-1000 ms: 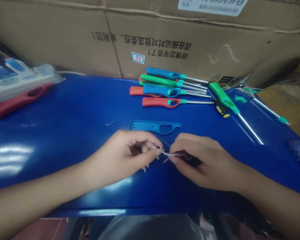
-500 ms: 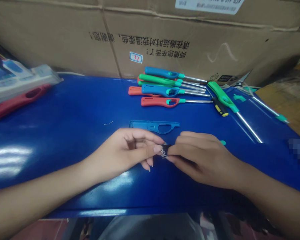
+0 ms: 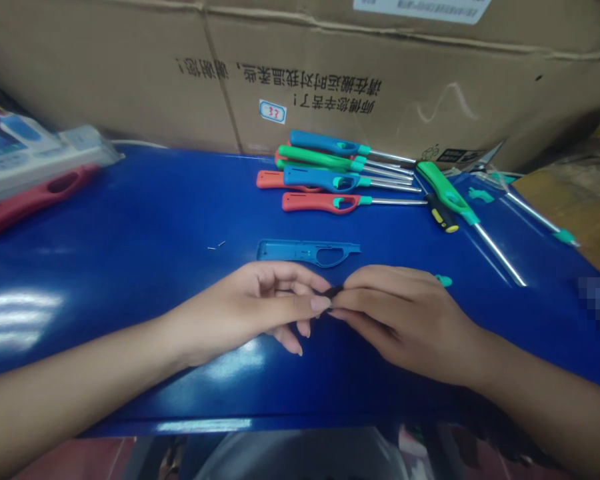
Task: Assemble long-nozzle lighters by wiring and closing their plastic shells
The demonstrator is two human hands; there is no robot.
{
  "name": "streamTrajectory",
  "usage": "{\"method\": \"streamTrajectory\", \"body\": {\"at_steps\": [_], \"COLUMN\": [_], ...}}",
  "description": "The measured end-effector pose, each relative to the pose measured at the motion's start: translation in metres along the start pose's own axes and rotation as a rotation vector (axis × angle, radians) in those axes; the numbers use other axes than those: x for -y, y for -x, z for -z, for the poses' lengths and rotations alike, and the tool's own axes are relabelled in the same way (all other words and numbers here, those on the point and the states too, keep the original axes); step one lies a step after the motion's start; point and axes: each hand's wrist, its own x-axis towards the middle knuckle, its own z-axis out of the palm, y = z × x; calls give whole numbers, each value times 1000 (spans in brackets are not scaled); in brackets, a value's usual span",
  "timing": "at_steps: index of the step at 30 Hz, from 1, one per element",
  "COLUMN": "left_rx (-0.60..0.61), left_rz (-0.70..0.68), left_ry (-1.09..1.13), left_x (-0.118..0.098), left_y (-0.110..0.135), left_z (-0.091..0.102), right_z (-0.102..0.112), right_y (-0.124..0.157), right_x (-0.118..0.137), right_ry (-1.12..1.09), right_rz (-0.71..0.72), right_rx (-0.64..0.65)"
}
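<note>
Between my two hands is a small black part (image 3: 333,292), mostly covered by fingertips, so its kind cannot be made out. My left hand (image 3: 267,300) pinches its left side between thumb and forefinger, the other fingers curled loosely below. From the right, my right hand (image 3: 405,317) grips the same part with thumb and fingers pressed together. Just beyond the hands lies a blue lighter handle half (image 3: 285,251), its hollow inner side facing up. Two tiny metal pins or screws (image 3: 217,245) rest to its left.
Several long-necked lighters (image 3: 320,180) lie in a row before a big cardboard box (image 3: 130,87). A green lighter (image 3: 447,193) and a black-yellow screwdriver (image 3: 443,215) are at right. A red handle shell (image 3: 40,200) sits by a white power strip (image 3: 25,163) at left.
The pale wire coil seen on the black part earlier is now hidden under my left thumb. Both hands stay in nearly the same place, with fingers slightly shifted.
</note>
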Motion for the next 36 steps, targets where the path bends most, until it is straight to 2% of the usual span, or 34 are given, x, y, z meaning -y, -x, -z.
{"method": "streamTrajectory", "body": {"at_steps": [5, 12, 19, 25, 34, 36], "left_rx": [31, 122, 75, -39, -169, -170], "left_rz": [15, 66, 22, -130, -545, -524], "left_ry": [-32, 8, -69, -290, -918, -887], "left_x": [-3, -2, -3, 3, 6, 5], "left_y": [2, 2, 4, 7, 13, 14], "left_z": [-4, -3, -6, -7, -5, -5], "right_z": [1, 2, 1, 1, 0, 1], "right_y": [0, -3, -3, -4, -3, -4], "right_x": [1, 5, 8, 10, 13, 14], "right_ry": [22, -59, -203, -329, -360, -388], "right_rz": [17, 41, -37, -89, -98, -117], "right_rx": [9, 39, 43, 34, 46, 41]}}
